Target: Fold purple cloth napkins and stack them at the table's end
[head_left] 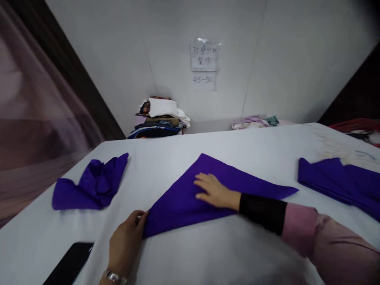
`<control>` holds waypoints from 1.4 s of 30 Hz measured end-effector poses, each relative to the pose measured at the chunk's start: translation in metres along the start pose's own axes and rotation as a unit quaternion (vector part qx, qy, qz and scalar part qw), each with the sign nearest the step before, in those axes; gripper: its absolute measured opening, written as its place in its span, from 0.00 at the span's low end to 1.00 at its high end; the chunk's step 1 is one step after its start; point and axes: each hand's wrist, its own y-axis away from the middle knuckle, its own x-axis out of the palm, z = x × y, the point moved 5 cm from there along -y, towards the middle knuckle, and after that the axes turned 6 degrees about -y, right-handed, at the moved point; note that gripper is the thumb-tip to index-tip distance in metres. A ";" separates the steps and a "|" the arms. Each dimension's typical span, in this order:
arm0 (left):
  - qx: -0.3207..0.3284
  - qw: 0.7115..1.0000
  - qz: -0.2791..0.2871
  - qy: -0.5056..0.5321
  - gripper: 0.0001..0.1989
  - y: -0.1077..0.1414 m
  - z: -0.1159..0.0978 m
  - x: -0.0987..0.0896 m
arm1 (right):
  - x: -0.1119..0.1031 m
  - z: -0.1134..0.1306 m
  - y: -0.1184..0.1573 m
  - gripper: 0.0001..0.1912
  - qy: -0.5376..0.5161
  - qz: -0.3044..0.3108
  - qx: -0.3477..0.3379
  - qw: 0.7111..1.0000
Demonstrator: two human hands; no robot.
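A purple cloth napkin (184,198) lies on the white-covered table in front of me, folded into a triangle with its peak pointing away. Its left corner is pinched between the thumb and fingers of my left hand (127,235), which wears a metal watch or bracelet. My right hand (215,190) rests flat on the middle of the cloth, fingers stretched and spread. The napkin's right corner reaches out beyond my right forearm, which covers part of the near edge.
A crumpled purple napkin (95,184) lies to the left, near a black phone-like object (69,263). More folded purple cloth (338,180) is at the right. Behind the table (252,138) stands a stack of clothes (162,116). A handwritten sign (204,55) hangs on the wall.
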 end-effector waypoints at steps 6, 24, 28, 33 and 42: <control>0.190 0.966 -0.176 -0.025 0.27 0.004 -0.044 0.003 | 0.034 0.048 0.061 0.39 -0.068 0.071 -0.018 0.995; 0.419 0.886 -0.064 -0.190 0.29 0.039 -0.108 0.079 | -0.060 -0.111 0.221 0.35 0.104 -0.021 0.222 0.969; 0.402 0.895 -0.078 -0.178 0.33 0.043 -0.115 0.073 | -0.095 -0.164 0.281 0.33 0.149 -0.058 0.374 0.913; 0.397 0.899 -0.076 -0.170 0.31 0.049 -0.121 0.066 | -0.088 -0.128 0.255 0.35 0.192 -0.127 0.302 0.925; 0.388 0.905 -0.061 -0.162 0.31 0.056 -0.123 0.059 | 0.005 0.021 0.129 0.39 0.012 0.023 0.002 1.000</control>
